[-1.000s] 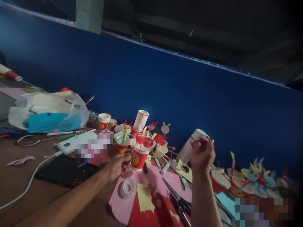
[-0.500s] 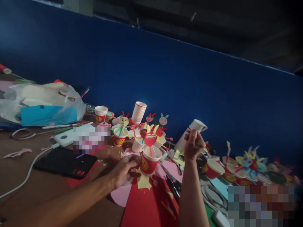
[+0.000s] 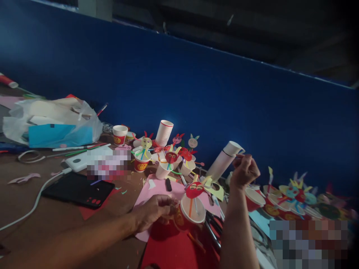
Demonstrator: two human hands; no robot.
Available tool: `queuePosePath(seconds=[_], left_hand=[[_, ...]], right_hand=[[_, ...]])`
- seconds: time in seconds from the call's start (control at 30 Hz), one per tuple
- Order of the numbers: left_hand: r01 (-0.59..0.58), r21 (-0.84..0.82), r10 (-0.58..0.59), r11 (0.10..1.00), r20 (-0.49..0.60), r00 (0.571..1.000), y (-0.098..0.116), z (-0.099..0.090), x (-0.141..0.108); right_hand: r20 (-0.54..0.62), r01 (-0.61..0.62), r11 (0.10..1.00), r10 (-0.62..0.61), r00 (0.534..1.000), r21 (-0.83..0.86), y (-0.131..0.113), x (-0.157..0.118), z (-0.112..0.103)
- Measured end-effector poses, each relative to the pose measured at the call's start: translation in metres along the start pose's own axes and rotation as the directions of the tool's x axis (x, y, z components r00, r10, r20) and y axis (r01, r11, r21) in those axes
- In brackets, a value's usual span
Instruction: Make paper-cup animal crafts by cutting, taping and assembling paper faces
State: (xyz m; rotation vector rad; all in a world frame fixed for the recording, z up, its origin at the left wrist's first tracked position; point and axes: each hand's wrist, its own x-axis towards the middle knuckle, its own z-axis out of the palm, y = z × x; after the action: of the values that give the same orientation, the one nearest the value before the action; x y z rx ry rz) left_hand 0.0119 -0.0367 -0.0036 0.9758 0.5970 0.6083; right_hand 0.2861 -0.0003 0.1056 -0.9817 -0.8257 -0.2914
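My left hand (image 3: 158, 213) has its fingers closed at the left side of a red paper cup (image 3: 182, 218). The cup leans over the red paper, its white rim tilted. A red paper face (image 3: 194, 189) with pale yellow horns stands above the cup on an orange strip. My right hand (image 3: 246, 170) is raised to the right of the cup, in front of the blue partition, fingers pinched together; anything between them is too small to make out. Just left of it leans a white bottle (image 3: 221, 164).
Scissors (image 3: 214, 228) lie right of the cup on red paper (image 3: 168, 246). Behind are decorated cups (image 3: 164, 170) and a cup stack (image 3: 164, 133). At left are a black phone (image 3: 78, 189), a white power bank (image 3: 84, 158) and a plastic bag (image 3: 56, 116). More cups (image 3: 255, 198) stand right.
The red cup has shifted right and tilted, with my left hand moving slightly right. My right hand has moved right and down, uncovering more of the white bottle.
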Motion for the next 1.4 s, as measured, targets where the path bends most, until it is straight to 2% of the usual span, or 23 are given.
queuePosePath(seconds=[0.17,0.27,0.37,0.43,0.57,0.6,0.67,0.77,0.83,1.03,1.1,1.27,1.4], left_hand=[[-0.024,0.043,0.023,0.999,0.014,1.0,-0.006,-0.001,0.0],[-0.015,-0.002,0.015,1.0,0.037,0.999,-0.003,-0.002,0.0],[0.028,-0.14,-0.025,0.99,0.021,0.999,0.009,-0.001,0.0],[0.019,-0.24,-0.033,0.971,-0.052,0.998,0.018,-0.003,0.001],[-0.087,-0.347,0.003,0.934,-0.236,0.972,0.031,-0.012,0.005],[-0.112,-0.356,0.014,0.928,-0.267,0.964,0.034,-0.014,0.005],[-0.148,-0.375,0.027,0.915,-0.309,0.951,0.038,-0.018,0.004],[-0.184,-0.405,0.032,0.895,-0.353,0.935,0.045,-0.02,-0.001],[-0.197,-0.406,0.04,0.892,-0.363,0.931,0.048,-0.021,-0.003],[-0.25,-0.327,0.121,0.911,-0.366,0.922,0.044,-0.027,0.0],[-0.267,-0.279,0.159,0.922,-0.357,0.921,0.042,-0.029,0.002],[-0.332,-0.137,0.275,0.933,-0.323,0.906,0.039,-0.029,0.001],[-0.392,-0.021,0.369,0.92,-0.294,0.882,0.04,-0.025,0.0]], right_hand=[[-0.033,-0.005,1.0,0.005,0.999,0.015,-0.006,0.033,-0.016],[-0.014,-0.009,1.0,0.009,1.0,0.018,-0.018,0.04,-0.025],[0.07,-0.047,0.998,0.045,0.997,0.032,-0.037,0.024,-0.032],[0.18,-0.103,0.994,0.096,0.979,0.031,-0.049,-0.002,-0.035],[0.45,-0.251,0.967,0.241,0.86,-0.038,-0.064,-0.07,-0.036],[0.543,-0.301,0.947,0.312,0.78,-0.112,-0.066,-0.085,-0.035],[0.632,-0.297,0.935,0.35,0.691,-0.193,-0.068,-0.111,-0.03],[0.703,-0.203,0.951,0.308,0.641,-0.232,-0.07,-0.136,-0.018],[0.724,-0.206,0.951,0.31,0.616,-0.232,-0.067,-0.147,-0.008],[0.711,-0.332,0.913,0.395,0.581,-0.235,-0.054,-0.176,0.016],[0.69,-0.365,0.904,0.412,0.596,-0.225,-0.053,-0.182,0.02],[0.658,-0.407,0.894,0.423,0.624,-0.188,-0.056,-0.18,0.022],[0.672,-0.442,0.886,0.414,0.615,-0.142,-0.053,-0.175,0.02]])
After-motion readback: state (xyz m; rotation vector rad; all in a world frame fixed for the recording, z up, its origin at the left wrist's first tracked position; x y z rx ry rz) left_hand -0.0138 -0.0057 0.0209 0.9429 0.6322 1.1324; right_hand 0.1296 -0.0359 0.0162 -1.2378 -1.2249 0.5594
